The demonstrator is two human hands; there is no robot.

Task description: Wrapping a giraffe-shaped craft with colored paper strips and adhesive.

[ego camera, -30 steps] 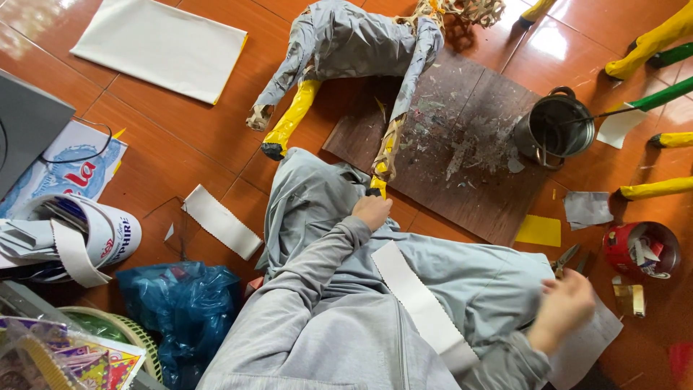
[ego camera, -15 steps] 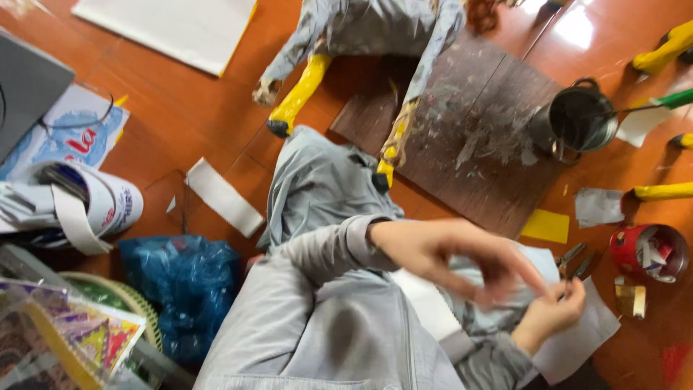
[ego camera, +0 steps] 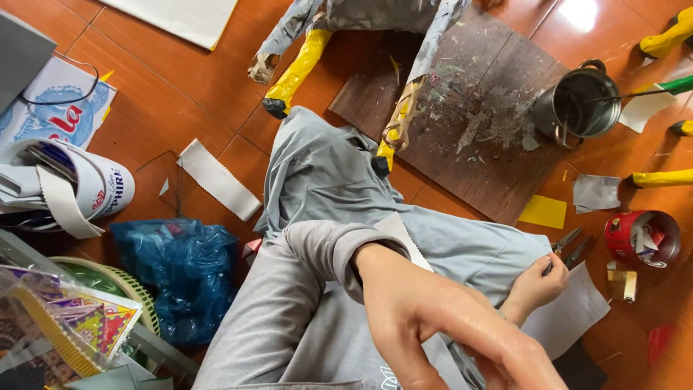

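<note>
My left hand (ego camera: 462,328), shiny and wet, reaches across my lap toward the lower right and holds nothing; its fingers run off the bottom edge. My right hand (ego camera: 538,283) rests curled on my grey trouser knee (ego camera: 462,245), its fingertips at a pair of scissors (ego camera: 569,245) lying on the floor. Whether it grips them is unclear. A white paper strip (ego camera: 404,235) lies on my lap and passes under my left forearm. A white paper sheet (ego camera: 574,310) lies under my right hand.
A grey and yellow papier-mâché figure (ego camera: 303,61) stands partly on a dark smeared board (ego camera: 491,152) with a metal pot (ego camera: 577,108). Around are a red tin (ego camera: 642,238), yellow paper (ego camera: 543,211), another white strip (ego camera: 216,179), a blue plastic bag (ego camera: 177,271) and a basket (ego camera: 108,285).
My left hand has left the figure's leg and swung across my lap to the lower right. My right hand has shifted up toward the scissors. The camera has tilted down slightly.
</note>
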